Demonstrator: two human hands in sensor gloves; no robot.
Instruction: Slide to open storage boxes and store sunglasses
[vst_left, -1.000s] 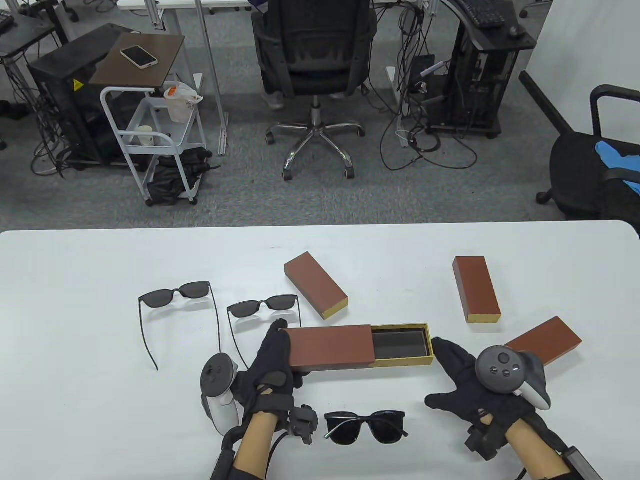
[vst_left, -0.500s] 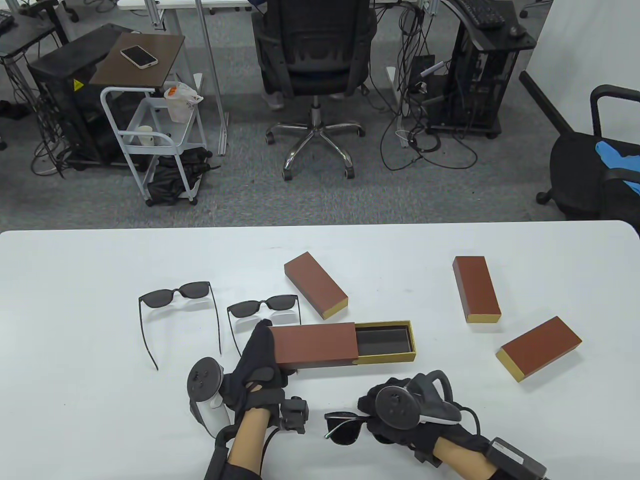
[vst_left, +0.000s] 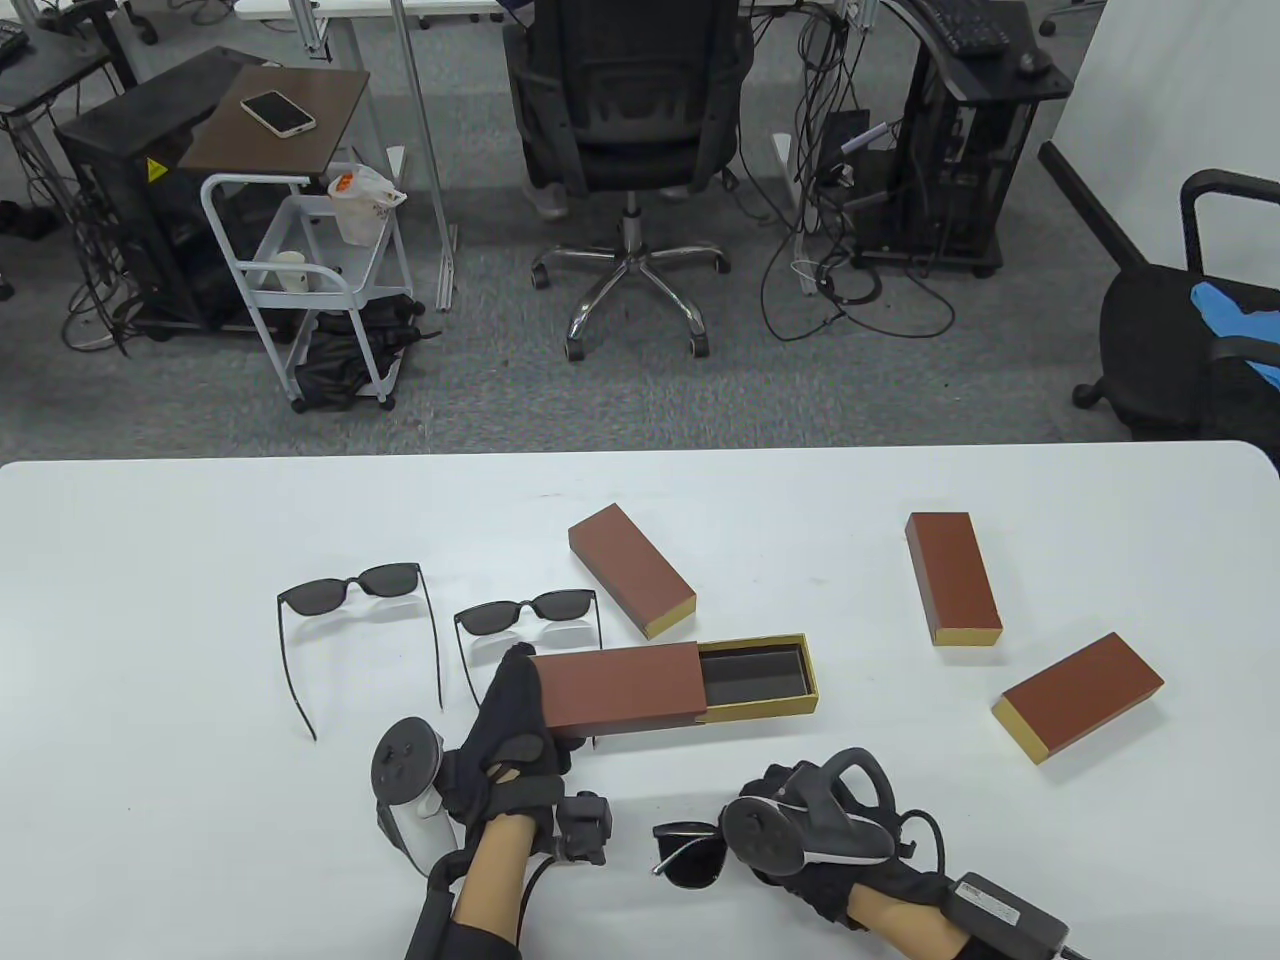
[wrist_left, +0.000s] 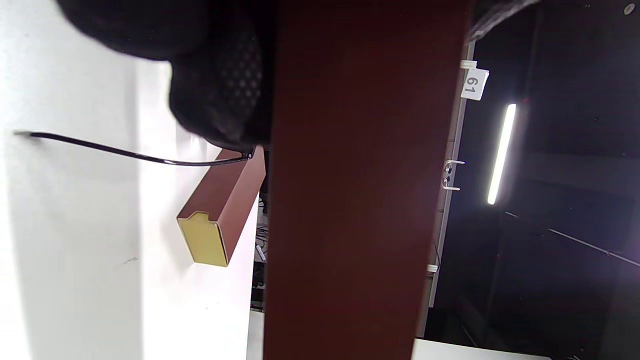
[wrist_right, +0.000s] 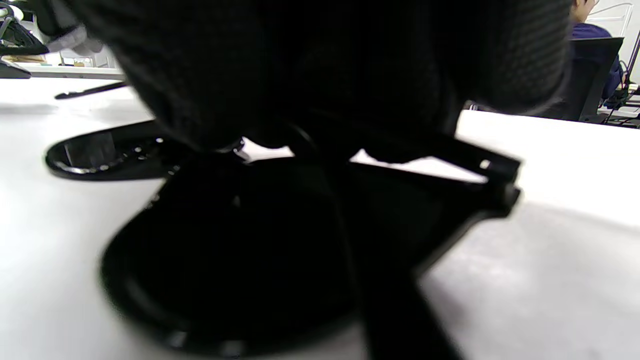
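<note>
Two gloved hands work: my left hand (vst_left: 515, 725) holds the half-open brown cardboard sliding box (vst_left: 620, 688), while my right hand (vst_left: 800, 835) has dropped from the tray onto the folded black plastic sunglasses (vst_left: 690, 850), gripping them for storing.

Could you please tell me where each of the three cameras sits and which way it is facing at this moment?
Table view: high above, looking down at the table; both hands show, left hand and right hand.
Left wrist view: on the left wrist, tilted, facing along the open box; gloved fingers show.
Right wrist view: on the right wrist, low over the sunglasses; glove fills the top.
Shared: table and left wrist views show the open box.
</note>
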